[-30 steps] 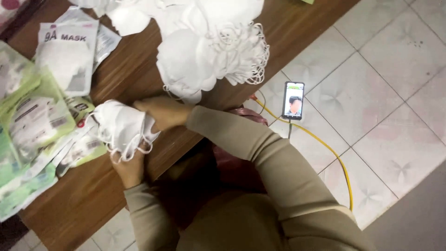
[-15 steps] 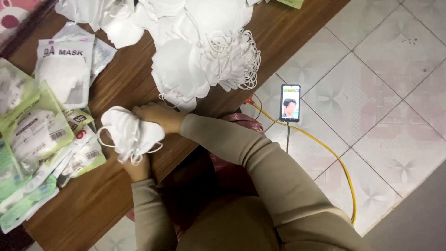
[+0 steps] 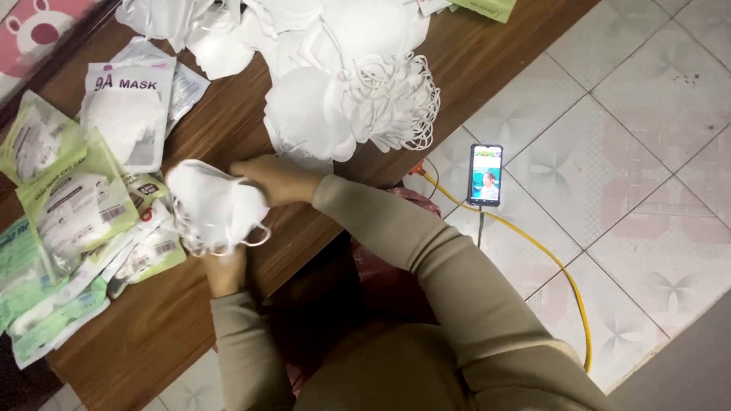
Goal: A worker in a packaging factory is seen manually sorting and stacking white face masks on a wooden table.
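Presently, both hands, left hand (image 3: 226,270) and right hand (image 3: 276,179), clasped a white face mask (image 3: 212,207) at centre left; sealed packets (image 3: 72,209) lay left, loose mask heap (image 3: 335,99) above remained unpacked.

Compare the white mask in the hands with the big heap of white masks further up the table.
The held mask is a single piece gripped between the right hand and left hand; the mask heap is many pieces lying loose on the wooden table. The held mask sits by the packaged masks; the heap lies near the far edge. Both are white, unwrapped, with ear loops.
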